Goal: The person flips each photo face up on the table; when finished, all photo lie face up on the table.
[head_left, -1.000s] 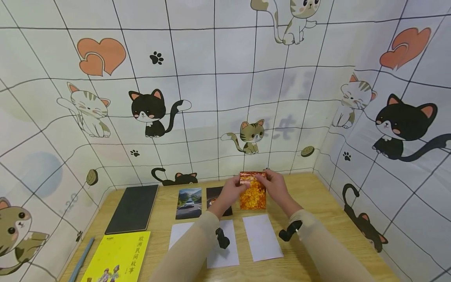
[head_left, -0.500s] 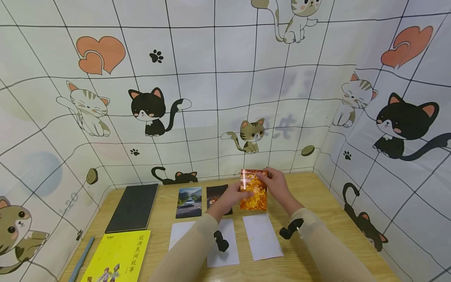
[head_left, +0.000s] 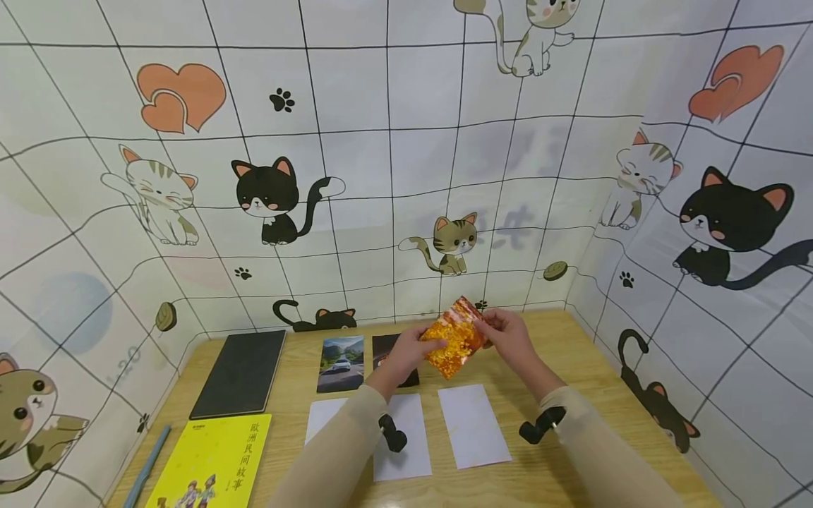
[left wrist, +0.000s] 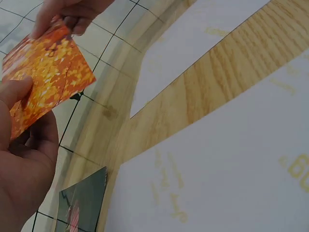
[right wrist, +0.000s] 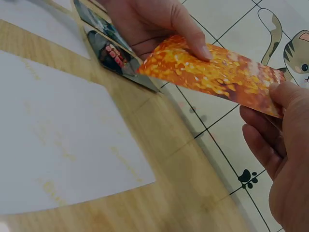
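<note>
Both hands had the orange photo card [head_left: 456,336] up in the air over the table [head_left: 571,367], tilted, betw. the dark photo [head_left: 389,349] and the white sheets [head_left: 473,425]. Left hand [head_left: 406,356] pinched one edge w/ thumb on top; right hand [head_left: 511,337] pinched the opposite end. Card looked slightly bowed, though blur made that hard to call. Squeezing harder could've creased it; a loose pinch might've let it drop onto the prints below.
</note>
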The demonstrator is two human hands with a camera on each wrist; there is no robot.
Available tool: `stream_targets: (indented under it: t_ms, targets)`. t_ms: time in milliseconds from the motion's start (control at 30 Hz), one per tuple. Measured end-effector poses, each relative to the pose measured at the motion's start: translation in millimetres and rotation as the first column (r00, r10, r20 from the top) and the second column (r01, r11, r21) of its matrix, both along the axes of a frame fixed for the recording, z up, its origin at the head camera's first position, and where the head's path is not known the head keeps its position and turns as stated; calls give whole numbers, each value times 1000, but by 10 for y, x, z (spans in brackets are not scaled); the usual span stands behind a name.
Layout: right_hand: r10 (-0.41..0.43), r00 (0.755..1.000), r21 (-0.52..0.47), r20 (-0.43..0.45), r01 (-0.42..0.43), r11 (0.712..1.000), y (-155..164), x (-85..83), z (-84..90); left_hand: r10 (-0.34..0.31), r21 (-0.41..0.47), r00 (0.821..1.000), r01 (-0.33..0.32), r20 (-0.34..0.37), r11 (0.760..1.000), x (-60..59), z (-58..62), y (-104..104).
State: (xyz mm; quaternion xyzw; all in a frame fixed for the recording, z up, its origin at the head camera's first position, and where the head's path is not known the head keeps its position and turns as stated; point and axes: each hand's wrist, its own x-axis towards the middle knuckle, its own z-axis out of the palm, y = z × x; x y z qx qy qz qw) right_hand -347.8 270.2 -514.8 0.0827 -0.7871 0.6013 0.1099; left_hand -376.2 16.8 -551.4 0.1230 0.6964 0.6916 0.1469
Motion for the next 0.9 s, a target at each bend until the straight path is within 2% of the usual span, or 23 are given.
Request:
stream_targets:
  t_ms: [300, 533, 667, 900]
  targets:
    - [110, 993, -41, 46, -108, 993, 61, 184, -162, 82, 5, 997, -82, 3, 997, -62, 58, -120]
    - [161, 981, -34, 112, -158, 987, 12, 240, -310, 144, 28, 990, -144, -5, 989, -43, 102, -140]
    - [150, 981, -31, 122, -147, 989, -17, 245, -321, 133, 31, 991, -133, -7, 991, -24, 101, -157]
    - [122, 988, -36, 93, -119, 992, -47, 212, -172, 35, 23, 999, -34, -23, 999, -1, 89, -176]
